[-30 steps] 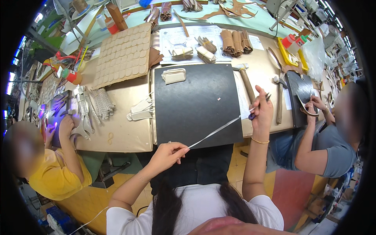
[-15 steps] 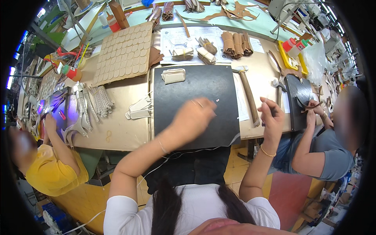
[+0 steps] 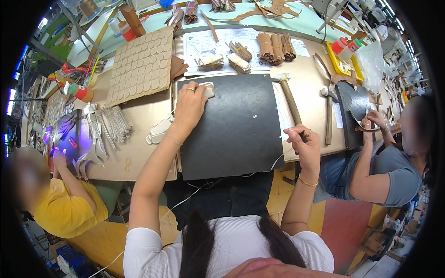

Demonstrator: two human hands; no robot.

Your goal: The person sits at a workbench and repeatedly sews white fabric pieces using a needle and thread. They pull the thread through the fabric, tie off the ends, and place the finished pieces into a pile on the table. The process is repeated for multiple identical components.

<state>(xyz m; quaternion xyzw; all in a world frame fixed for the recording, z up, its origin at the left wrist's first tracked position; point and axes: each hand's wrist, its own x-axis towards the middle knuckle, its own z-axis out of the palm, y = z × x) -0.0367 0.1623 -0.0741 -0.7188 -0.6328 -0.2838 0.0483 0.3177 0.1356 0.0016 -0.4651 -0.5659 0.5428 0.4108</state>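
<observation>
My left hand rests at the upper left of a black board. Its fingers curl over a small stack of cream leather pieces, partly hidden under them. At the board's right edge, my right hand is closed around a dark, slim, pen-like tool, mostly hidden in the fingers. A tiny pale scrap lies on the board. Beside the board's left edge are several cream leather straps.
A hammer lies right of the board, beyond my right hand. Bundled cream strips and brown leather bundles sit behind it. A sheet of oval pieces lies at left. Co-workers sit on both sides.
My left hand has moved from the board's middle to the far left, onto the cream stack. My right hand has come slightly left and down, its fingers more curled.
</observation>
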